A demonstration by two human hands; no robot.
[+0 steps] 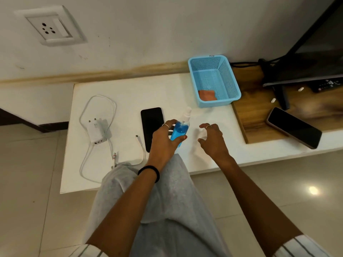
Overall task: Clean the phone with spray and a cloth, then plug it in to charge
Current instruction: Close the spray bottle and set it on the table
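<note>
A black phone [151, 125] lies face up on the white table [130, 91]. My left hand [163, 143] is shut on a blue spray bottle [181, 128], held upright just right of the phone with its white nozzle on top. My right hand [213, 141] hovers a little to the right, fingers curled around a small pale cap that is hard to make out. An orange cloth [207, 95] lies in the blue basket [236, 86] behind. The white charger [96, 131] and its looped cable [83, 112] lie left of the phone, with the free cable plug [137, 136] beside the phone.
A wall socket [48, 27] sits high on the wall at the left. A second phone [295, 127] rests on the wooden shelf [254, 115] to the right, under a dark screen [315, 58]. My knee in grey cloth [163, 191] reaches over the table's front edge.
</note>
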